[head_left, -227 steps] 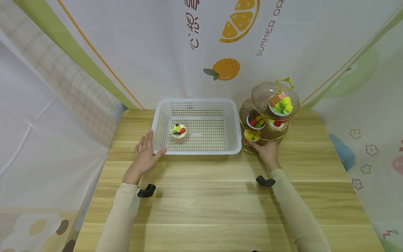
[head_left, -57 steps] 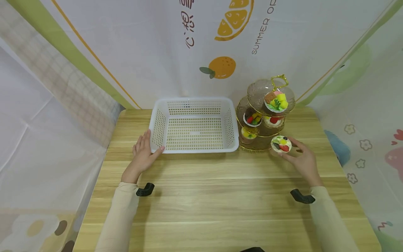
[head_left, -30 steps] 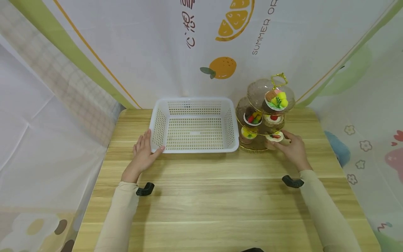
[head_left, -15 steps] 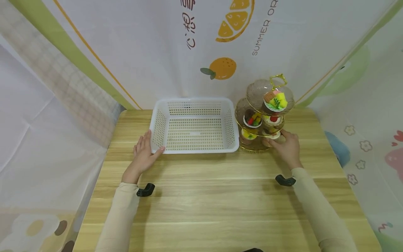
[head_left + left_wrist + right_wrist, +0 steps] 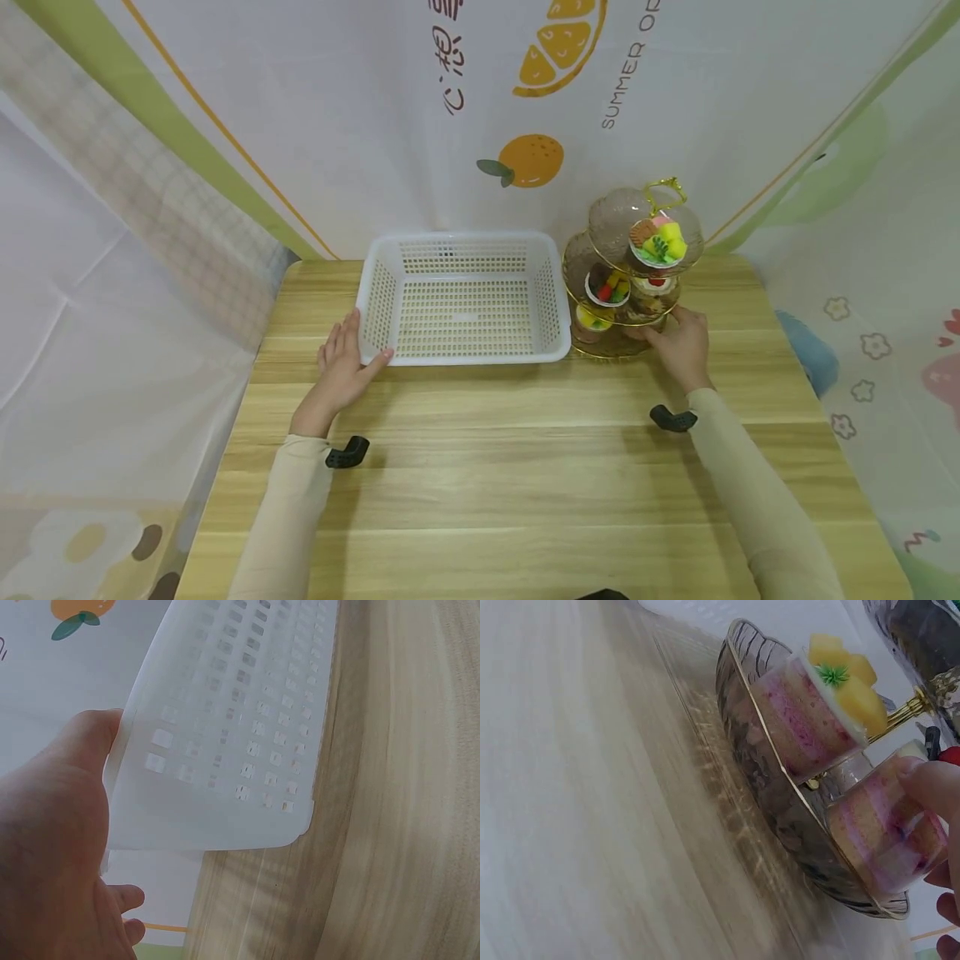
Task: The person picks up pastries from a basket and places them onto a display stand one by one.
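My right hand (image 5: 684, 343) grips a layered fruit cake cup (image 5: 889, 825) at the bottom tier of the three-tier cake stand (image 5: 615, 343). In the right wrist view the thumb lies near its top edge, and the cup stands tilted within the tier's rim. Beside it on that tier is a cake cup with yellow fruit (image 5: 810, 716). In the head view the tiers above hide most of the held cup. My left hand (image 5: 337, 371) rests at the front left corner of the white plastic basket (image 5: 465, 360), thumb against the front rim and fingers along the left side.
Above the held cup, the middle tier carries a dark fruit cup (image 5: 607, 286) and a red-topped cake (image 5: 655, 286). A fruit-and-biscuit cup (image 5: 658, 244) sits on the top tier, under a gold handle (image 5: 665, 193). The wooden table (image 5: 495, 483) meets a printed curtain behind.
The strawberry-topped cake cup has left the basket and travelled right. Over the last two seconds my right hand has moved it leftward into the bottom tier. My left hand stays at the basket.
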Available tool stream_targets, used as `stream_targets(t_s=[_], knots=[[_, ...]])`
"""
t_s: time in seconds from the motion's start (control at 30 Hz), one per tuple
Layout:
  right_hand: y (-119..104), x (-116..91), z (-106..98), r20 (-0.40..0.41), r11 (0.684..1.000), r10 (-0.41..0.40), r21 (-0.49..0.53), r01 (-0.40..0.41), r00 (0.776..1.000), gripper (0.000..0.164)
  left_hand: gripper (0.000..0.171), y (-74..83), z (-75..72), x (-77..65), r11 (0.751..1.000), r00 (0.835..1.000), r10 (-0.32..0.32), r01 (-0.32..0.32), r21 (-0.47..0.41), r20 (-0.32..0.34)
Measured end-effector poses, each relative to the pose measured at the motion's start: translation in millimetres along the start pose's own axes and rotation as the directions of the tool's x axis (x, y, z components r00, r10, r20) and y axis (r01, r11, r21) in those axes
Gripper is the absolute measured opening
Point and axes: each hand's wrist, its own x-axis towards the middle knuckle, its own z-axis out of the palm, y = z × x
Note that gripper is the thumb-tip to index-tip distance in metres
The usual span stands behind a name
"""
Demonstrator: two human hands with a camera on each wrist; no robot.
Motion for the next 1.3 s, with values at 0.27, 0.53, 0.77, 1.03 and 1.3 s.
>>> stream_targets(t_s=[0.27, 0.53, 0.77, 1.03, 1.3], knots=[[5, 7, 8, -0.048, 1.000, 0.001, 0.017, 0.000, 0.999, 0.051, 0.098, 0.3, 0.5, -0.4, 1.000, 1.000, 0.000, 0.000, -0.011, 0.000], [8, 8, 13, -0.019, 0.998, 0.056, 0.028, -0.055, 0.998, 0.050, 0.098, 0.2, 0.8, -1.0, 1.000, 1.000, 0.006, -0.006, -0.011, -0.002], [10, 7, 15, 0.012, 0.996, 0.084, 0.026, -0.085, 0.996, 0.049, 0.098, -0.6, 0.9, -1.2, 1.000, 1.000, 0.009, -0.009, -0.010, -0.008], [9, 6, 18, 0.007, 0.995, 0.091, 0.034, -0.091, 0.996, 0.050, 0.098, -0.7, 0.6, -1.9, 1.000, 1.000, 0.000, 0.000, -0.007, -0.002], [9, 4, 22, -0.012, 0.995, 0.091, 0.045, -0.090, 0.996, 0.050, 0.098, -0.1, 0.8, -1.7, 1.000, 1.000, 0.001, -0.001, -0.003, -0.005]])
